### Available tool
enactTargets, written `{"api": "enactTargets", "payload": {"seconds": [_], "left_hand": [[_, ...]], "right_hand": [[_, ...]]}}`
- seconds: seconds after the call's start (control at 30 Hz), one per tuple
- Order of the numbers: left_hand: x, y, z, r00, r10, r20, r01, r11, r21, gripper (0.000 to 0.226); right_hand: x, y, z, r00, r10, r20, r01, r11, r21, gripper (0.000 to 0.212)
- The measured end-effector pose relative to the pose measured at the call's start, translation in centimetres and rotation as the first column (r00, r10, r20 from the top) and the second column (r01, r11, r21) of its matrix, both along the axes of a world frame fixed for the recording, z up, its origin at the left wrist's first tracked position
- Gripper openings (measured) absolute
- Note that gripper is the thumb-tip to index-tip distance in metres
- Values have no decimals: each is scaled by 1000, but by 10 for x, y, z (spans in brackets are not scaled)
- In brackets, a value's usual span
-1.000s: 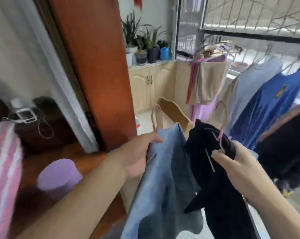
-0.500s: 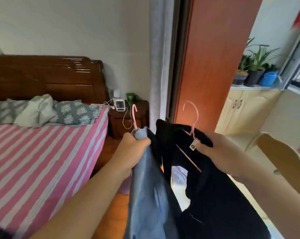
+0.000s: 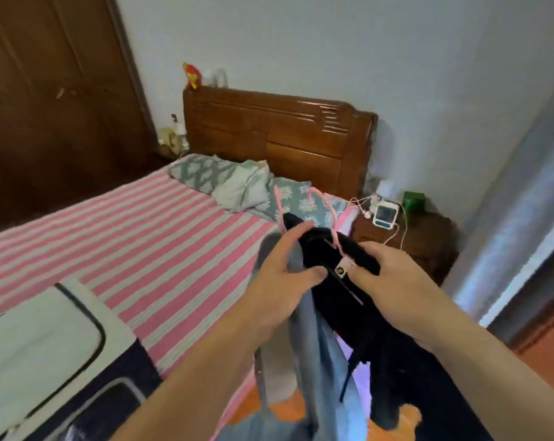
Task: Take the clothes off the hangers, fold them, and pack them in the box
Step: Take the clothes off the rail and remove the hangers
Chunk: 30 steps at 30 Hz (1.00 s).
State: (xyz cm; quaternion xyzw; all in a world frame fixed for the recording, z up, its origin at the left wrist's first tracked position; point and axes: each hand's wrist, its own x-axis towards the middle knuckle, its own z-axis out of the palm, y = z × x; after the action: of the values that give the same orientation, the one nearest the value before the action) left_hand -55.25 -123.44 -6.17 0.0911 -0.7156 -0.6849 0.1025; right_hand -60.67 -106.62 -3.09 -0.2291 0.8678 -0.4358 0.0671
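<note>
In front of me, over the bed's near corner, I hold two garments on pink hangers. My left hand (image 3: 282, 268) grips the top of a blue-grey garment (image 3: 320, 361), its fingers reaching over the collar of a black garment (image 3: 349, 313). My right hand (image 3: 387, 272) grips the black garment's shoulder beside a small white tag. Two pink hanger hooks (image 3: 330, 214) stick up above my hands. Both garments hang down toward the floor. A white and dark navy storage box (image 3: 46, 345) lies on the bed at the lower left.
The bed (image 3: 142, 237) has a pink striped sheet, with pillows (image 3: 237, 183) against the wooden headboard (image 3: 285, 132). A nightstand (image 3: 412, 237) with small devices and cables stands to the right. A dark wardrobe (image 3: 46, 90) fills the left, and a curtain (image 3: 517, 218) hangs on the right.
I have turned left from the balcony into the bedroom, carrying both garments. My hands have come together, and the bed and the box are now in view.
</note>
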Motion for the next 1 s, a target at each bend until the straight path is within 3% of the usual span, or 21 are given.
{"api": "enactTargets", "payload": {"seconds": [0.1, 0.23, 0.37, 0.53, 0.67, 0.73, 0.9, 0.97, 1.0], "left_hand": [[-25, -55, -5, 997, 6, -79, -10, 999, -46, 49], [-54, -146, -17, 994, 65, -87, -89, 945, -316, 16], [-88, -216, -28, 963, 268, -31, -254, 860, -443, 8], [-120, -293, -40, 942, 333, 45, -237, 753, -613, 18], [-141, -332, -50, 945, 310, 106, -162, 722, -673, 14], [-150, -345, -55, 945, 299, 132, -129, 713, -689, 13], [-183, -369, -63, 932, 309, 190, -82, 689, -720, 9], [-202, -381, -61, 911, 354, 209, -107, 694, -712, 6], [-211, -388, -60, 897, 387, 215, -126, 689, -713, 5]], "right_hand": [[-25, -74, -2, 984, 169, -50, -164, 982, 90, 11], [-51, -150, -6, 948, 311, -72, -288, 931, 225, 18], [-70, -204, -25, 901, 266, -343, -91, 889, 450, 46], [-112, -199, -65, 885, 176, -431, 128, 798, 589, 37], [-145, -217, -67, 924, 289, -250, -137, 862, 489, 26], [-165, -225, -58, 951, 270, -153, -185, 888, 420, 22], [-241, -257, -56, 978, -38, -205, 137, 860, 492, 36], [-259, -272, -63, 995, -80, -51, 93, 931, 353, 43], [-269, -277, -66, 989, -89, 122, 69, 986, 153, 43]]}}
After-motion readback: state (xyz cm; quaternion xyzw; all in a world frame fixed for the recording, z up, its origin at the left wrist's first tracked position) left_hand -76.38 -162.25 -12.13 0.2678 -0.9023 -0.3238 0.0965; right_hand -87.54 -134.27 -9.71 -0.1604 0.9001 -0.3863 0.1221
